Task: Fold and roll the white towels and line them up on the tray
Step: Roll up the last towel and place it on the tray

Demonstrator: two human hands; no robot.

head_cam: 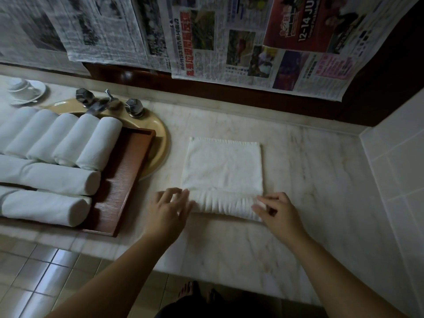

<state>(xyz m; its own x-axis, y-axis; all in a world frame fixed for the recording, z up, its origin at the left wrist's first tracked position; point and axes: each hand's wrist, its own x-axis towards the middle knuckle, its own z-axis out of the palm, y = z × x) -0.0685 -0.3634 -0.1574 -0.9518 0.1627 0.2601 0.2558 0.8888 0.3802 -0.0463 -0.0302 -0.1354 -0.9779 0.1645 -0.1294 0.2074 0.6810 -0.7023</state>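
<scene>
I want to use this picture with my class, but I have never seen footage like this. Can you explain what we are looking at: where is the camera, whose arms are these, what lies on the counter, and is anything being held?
There is no machine here. The camera sits on a person's head and looks down, so the two bare arms are the wearer's own.

On the marble counter lies a folded white towel. Its near edge is already rolled up. The left hand rests at the left end of that roll with relaxed fingers; the right hand pinches the right end.

To the left, a wooden tray rests over a beige sink with a metal tap. Finished towel rolls are lined up on the tray. A cup and saucer stand at the far left, and newspaper sheets hang on the wall behind.
</scene>
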